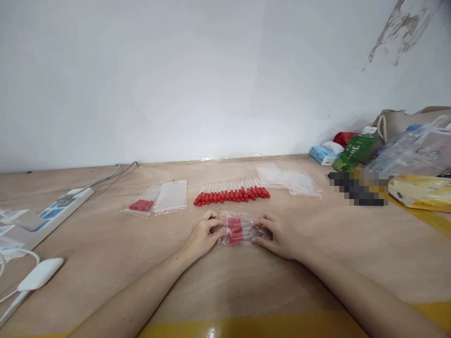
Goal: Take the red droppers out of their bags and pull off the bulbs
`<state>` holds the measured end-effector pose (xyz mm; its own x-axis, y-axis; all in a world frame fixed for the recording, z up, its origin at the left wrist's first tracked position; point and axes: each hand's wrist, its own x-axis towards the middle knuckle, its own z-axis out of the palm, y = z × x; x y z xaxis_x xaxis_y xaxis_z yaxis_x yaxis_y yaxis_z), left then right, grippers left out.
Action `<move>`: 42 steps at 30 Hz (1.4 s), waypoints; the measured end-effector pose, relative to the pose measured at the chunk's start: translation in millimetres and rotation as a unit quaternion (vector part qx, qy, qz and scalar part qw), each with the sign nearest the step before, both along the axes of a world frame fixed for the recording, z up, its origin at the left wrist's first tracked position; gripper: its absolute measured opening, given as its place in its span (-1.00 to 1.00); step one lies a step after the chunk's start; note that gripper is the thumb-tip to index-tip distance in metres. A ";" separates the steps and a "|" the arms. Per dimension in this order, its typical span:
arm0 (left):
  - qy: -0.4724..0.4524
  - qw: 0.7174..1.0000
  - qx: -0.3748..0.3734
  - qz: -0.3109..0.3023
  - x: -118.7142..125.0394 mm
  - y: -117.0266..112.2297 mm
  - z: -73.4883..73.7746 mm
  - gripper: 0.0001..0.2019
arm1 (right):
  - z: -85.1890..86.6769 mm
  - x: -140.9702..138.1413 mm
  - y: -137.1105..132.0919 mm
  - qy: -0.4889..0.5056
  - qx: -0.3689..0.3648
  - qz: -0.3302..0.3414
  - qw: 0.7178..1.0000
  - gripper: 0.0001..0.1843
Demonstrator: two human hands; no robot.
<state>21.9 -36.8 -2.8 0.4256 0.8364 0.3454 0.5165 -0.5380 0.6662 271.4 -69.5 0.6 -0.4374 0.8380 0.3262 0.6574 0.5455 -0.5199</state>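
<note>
A clear zip bag [247, 224] with several red-tipped sticks inside lies sideways on the table. My left hand [204, 232] pinches its zip end, next to the red tips. At the other end, the fingers of my right hand [280, 236] are closed on the bag. Just beyond my hands, many red-tipped sticks [230, 193] are spread in a row with their pale stems pointing to the wall. Flat zip bags [171, 196] are stacked to the left of the row. Beside them is a filled bag [141, 204] showing red tips.
More flat bags [287, 179] lie behind the row at right. A power strip [58, 216] and a white plug cable [40, 274] occupy the left side. A tissue pack [324, 153], a green bottle [355, 151] and plastic bags [416, 150] crowd the right back.
</note>
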 end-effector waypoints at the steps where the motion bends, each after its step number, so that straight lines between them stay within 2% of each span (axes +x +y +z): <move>1: -0.011 1.000 -0.012 -0.014 0.6 0.0 0.2 -0.83 | -2.3 0.2 1.5 0.003 0.009 -0.001 1.000 -0.74; 4: -0.029 0.997 -0.046 -0.047 2.5 -1.0 3.1 -0.81 | -8.3 0.9 5.7 0.002 0.045 0.002 0.999 -0.74; 8: -0.004 0.993 -0.065 -0.101 4.5 -3.8 11.3 -0.74 | -13.7 0.8 10.6 -0.026 0.091 -0.001 0.995 -0.75; 11: 0.015 0.992 -0.053 -0.110 6.4 -6.1 16.0 -0.68 | -16.5 -0.6 12.8 -0.038 0.117 -0.007 0.992 -0.79; 13: 0.027 0.994 -0.030 -0.105 8.3 -7.8 17.1 -0.73 | -17.4 -1.3 13.1 -0.036 0.125 -0.015 0.991 -0.80; 19: 0.040 0.995 0.034 -0.089 11.4 -9.7 12.9 -0.73 | -15.7 -0.1 11.4 -0.012 0.094 -0.018 0.995 -0.79; 23: -0.020 0.996 -0.039 -0.076 7.5 -5.7 6.3 -0.76 | -14.6 0.2 11.1 -0.001 0.076 -0.020 0.997 -0.81; 27: -0.052 0.987 -0.103 -0.110 4.0 -2.0 2.6 -0.73 | -14.5 -0.8 11.3 0.010 0.081 -0.025 0.996 -0.81; 33: -0.052 0.983 -0.082 -0.157 1.8 -2.5 10.7 -0.75 | -14.7 -1.6 11.0 0.014 0.084 -0.037 0.996 -0.81; 39: -0.025 0.992 -0.044 -0.119 3.2 -2.5 9.9 -0.81 | -13.8 -1.9 10.7 0.007 0.071 -0.045 0.996 -0.80; 42: -0.021 0.993 -0.039 -0.112 -6.5 6.0 23.3 -0.82 | -13.1 -0.8 10.5 0.009 0.059 -0.036 0.998 -0.80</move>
<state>15.4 -30.8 20.5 0.5902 0.7473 0.3052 0.3607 -0.5824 0.7285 270.6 -58.9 -12.5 -0.3708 0.8229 0.4305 0.6887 0.5547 -0.4669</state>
